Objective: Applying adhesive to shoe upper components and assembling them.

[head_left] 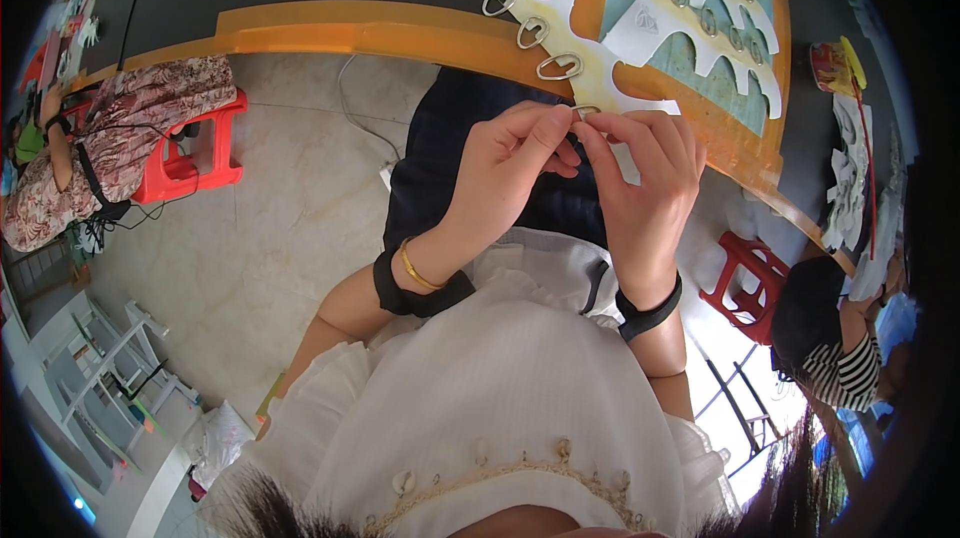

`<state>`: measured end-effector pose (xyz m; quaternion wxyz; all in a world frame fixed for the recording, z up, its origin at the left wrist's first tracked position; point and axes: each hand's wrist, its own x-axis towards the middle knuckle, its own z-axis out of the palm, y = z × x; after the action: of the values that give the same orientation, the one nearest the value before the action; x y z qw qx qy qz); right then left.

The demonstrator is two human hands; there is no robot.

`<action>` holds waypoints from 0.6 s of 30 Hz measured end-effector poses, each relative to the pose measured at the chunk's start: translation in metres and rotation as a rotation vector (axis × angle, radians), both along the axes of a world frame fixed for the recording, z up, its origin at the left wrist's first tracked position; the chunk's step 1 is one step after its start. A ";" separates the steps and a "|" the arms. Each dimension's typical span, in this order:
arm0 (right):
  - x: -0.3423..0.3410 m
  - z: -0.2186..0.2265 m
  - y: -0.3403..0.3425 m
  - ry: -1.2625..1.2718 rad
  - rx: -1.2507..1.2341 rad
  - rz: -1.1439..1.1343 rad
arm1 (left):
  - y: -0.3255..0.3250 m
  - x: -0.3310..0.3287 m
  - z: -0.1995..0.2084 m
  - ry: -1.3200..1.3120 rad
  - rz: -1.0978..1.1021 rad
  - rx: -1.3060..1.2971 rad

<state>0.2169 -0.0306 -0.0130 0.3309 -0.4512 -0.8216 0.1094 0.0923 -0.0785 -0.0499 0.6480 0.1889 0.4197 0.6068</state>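
My left hand and my right hand meet at the table's front edge, fingertips pinched together on a small oval metal ring. The fingers cover most of it. This ring is at the near end of a pale yellowish-white scalloped card strip, which runs away from me over the table edge. Farther along the strip sit more metal rings, one near the hands, one in the middle and one at the far part. Whether the pinched ring is attached to the card I cannot tell.
Right of the strip, white scalloped cards with several rings lie on a greenish mat. Orange tape lines the dark table's edge. A person sits on a red stool at left; another, in striped clothing, is at right beside a stool.
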 end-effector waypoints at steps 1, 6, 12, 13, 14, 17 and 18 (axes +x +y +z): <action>0.000 0.000 0.001 -0.015 -0.015 0.001 | 0.000 0.001 0.001 0.149 0.030 0.047; -0.003 0.002 0.004 -0.006 -0.145 0.005 | 0.000 0.002 -0.005 0.454 0.089 0.188; -0.003 0.003 0.004 0.127 -0.228 0.001 | 0.000 -0.012 0.003 0.514 0.033 0.168; -0.002 0.003 0.004 0.184 -0.249 -0.034 | 0.001 -0.014 0.004 0.426 0.017 0.112; -0.002 0.002 0.004 0.186 -0.249 -0.032 | 0.002 -0.015 0.006 0.337 0.001 0.056; -0.001 -0.003 0.006 0.199 -0.288 -0.004 | 0.005 -0.017 0.010 0.147 -0.031 -0.031; 0.000 -0.004 0.006 0.191 -0.278 0.018 | 0.005 -0.018 0.011 0.016 -0.049 -0.078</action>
<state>0.2165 -0.0245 -0.0167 0.3406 -0.4727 -0.7675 0.2674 0.0745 -0.0732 -0.0394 0.6662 0.1787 0.4437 0.5721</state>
